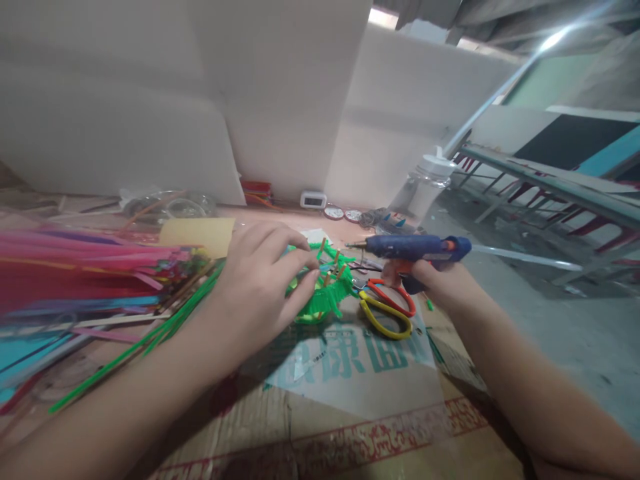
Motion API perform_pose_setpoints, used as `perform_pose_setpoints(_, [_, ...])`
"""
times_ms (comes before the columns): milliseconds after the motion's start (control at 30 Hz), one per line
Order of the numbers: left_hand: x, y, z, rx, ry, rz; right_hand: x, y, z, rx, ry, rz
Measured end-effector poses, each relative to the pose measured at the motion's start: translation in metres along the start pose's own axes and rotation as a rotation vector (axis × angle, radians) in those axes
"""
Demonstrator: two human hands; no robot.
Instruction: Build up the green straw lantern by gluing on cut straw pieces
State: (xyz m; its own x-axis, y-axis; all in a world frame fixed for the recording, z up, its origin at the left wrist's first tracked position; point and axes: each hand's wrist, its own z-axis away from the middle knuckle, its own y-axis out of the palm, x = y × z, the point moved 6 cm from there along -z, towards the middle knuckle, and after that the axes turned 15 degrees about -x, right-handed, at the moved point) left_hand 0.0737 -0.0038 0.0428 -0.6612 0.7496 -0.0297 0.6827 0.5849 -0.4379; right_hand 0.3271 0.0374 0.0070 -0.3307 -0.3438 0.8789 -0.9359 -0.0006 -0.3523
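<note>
My left hand (263, 277) reaches over a green fuzzy ring (327, 300), apparently shaped from pipe cleaners, with short brown pieces standing up from it. Thumb and fingers are bent together at its left side, gripping it; the exact contact is partly hidden. My right hand (433, 280) is wrapped round the handle of a blue glue gun (410, 247). A clear glue stick (530, 257) sticks out of the gun's back. The nozzle points left, above and apart from the ring. Just below the gun lies a pair of scissors (385, 327) with one yellow and one red handle.
Pink and red pipe cleaners (90, 273) fill the left, with green stems (175, 323) beside them. A clear bottle (423, 187) stands behind the gun. Against the white board sits a small digital clock (313, 200). Printed cardboard (360, 440) covers the table front.
</note>
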Motion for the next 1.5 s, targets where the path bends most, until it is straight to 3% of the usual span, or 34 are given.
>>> perform_pose_setpoints(133, [0.000, 0.000, 0.000, -0.002, 0.003, 0.002, -0.003, 0.002, -0.017, -0.093, 0.005, -0.006])
perform_pose_setpoints(267, [0.000, 0.000, 0.000, 0.000, 0.006, -0.005, -0.009, 0.010, -0.046, -0.087, 0.034, 0.214])
perform_pose_setpoints(400, [0.000, 0.001, 0.000, 0.019, -0.006, -0.009, -0.040, 0.020, -0.082, -0.145, 0.158, 0.347])
perform_pose_setpoints(600, [0.001, 0.001, 0.001, 0.026, -0.006, -0.011, -0.097, 0.047, -0.121, -0.192, 0.197, 0.395])
perform_pose_setpoints(800, [0.002, 0.002, 0.002, 0.042, -0.018, -0.018, -0.113, 0.058, -0.131, -0.197, 0.158, 0.427])
perform_pose_setpoints(933, [0.001, 0.001, 0.000, 0.025, -0.013, -0.008, -0.105, 0.045, -0.119, -0.241, 0.068, 0.453])
perform_pose_setpoints(1067, [0.002, 0.000, -0.001, 0.018, -0.012, -0.007, -0.088, 0.022, -0.086, -0.386, -0.043, 0.467])
perform_pose_setpoints(1233, [0.002, 0.001, 0.000, 0.031, -0.021, -0.011, -0.027, 0.007, -0.027, -0.647, -0.232, 0.435])
perform_pose_setpoints(1300, [0.002, 0.001, 0.000, 0.036, -0.022, -0.016, 0.003, 0.017, -0.005, -0.613, -0.315, 0.377])
perform_pose_setpoints(1367, [0.002, 0.001, 0.000, 0.036, -0.021, -0.017, 0.026, 0.035, 0.011, -0.464, -0.336, 0.320])
perform_pose_setpoints(1500, [0.002, 0.001, 0.000, 0.039, -0.023, -0.014, 0.045, 0.067, 0.026, -0.251, -0.346, 0.291])
